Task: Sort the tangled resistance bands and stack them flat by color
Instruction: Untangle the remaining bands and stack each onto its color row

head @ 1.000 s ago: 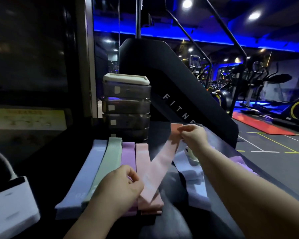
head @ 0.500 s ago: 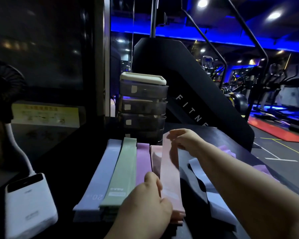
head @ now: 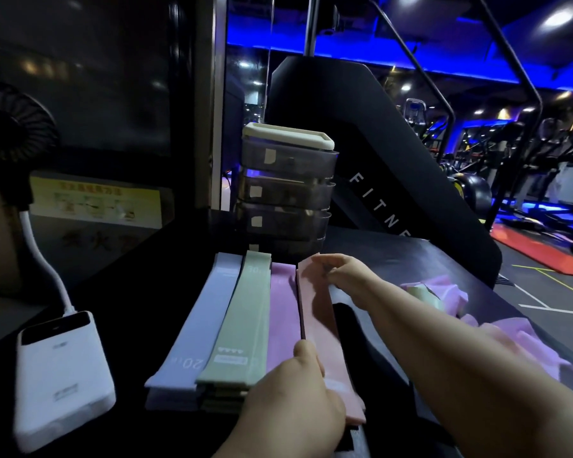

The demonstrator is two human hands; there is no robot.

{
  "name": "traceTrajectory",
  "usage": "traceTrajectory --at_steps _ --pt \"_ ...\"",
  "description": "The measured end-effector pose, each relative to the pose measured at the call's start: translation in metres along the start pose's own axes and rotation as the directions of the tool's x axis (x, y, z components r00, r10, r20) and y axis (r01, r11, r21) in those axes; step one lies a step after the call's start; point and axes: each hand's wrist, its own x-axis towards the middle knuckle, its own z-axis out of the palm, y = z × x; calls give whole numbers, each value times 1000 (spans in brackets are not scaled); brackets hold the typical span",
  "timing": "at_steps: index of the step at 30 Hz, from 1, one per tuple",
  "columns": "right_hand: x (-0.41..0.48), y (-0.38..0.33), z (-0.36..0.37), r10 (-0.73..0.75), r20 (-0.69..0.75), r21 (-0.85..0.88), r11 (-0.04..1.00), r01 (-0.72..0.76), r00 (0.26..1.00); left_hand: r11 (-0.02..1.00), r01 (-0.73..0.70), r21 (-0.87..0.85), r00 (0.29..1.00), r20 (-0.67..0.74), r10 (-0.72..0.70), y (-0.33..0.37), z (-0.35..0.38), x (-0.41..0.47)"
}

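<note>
The pink band (head: 318, 325) is laid flat beside the purple stack (head: 282, 319); its far end is pinched by the right hand (head: 348, 276), its near end apparently gripped by the left hand (head: 295, 398).

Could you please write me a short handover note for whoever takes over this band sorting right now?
Left hand holds the near end of the top pink band; right hand pinches its far end, over the pink stack.
Done: blue stack, green stack, purple stack and pink stack lie flat side by side.
Left: sort the tangled pile at the right, purple, pink and green bands.
</note>
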Motion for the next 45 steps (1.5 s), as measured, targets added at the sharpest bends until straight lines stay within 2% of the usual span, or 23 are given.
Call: traceTrajectory --at_steps 3,9,14,21,28,33,37,45 --pt "6 12 4 18 -21 -28 999 -18 1000 999 12 45 1000 -4 -12 0 1 0" --pt "8 22 5 -66 -66 -324 945 41 996 999 -5 31 1000 14 5 -5 2 -1" --pt "12 21 6 -51 -26 -457 889 34 998 999 10 41 1000 5 -10 -4 3 -2" --pt "13 22 4 -53 18 -507 860 55 998 999 51 -5 998 35 -51 -6 4 -1" --pt "8 19 4 -55 16 -607 793 53 998 998 53 19 999 -12 -53 -5 3 -2" --pt "3 9 1 -31 -1 -596 803 24 1000 998 53 25 998 -37 -52 -3 2 -3" --pt "-14 -10 -10 -40 10 -567 823 39 999 999 49 11 996 -77 -48 1 -3 -8" --pt "-73 -9 -55 -89 31 -637 766 88 996 997 16 -72 978 -205 -31 18 7 -9"
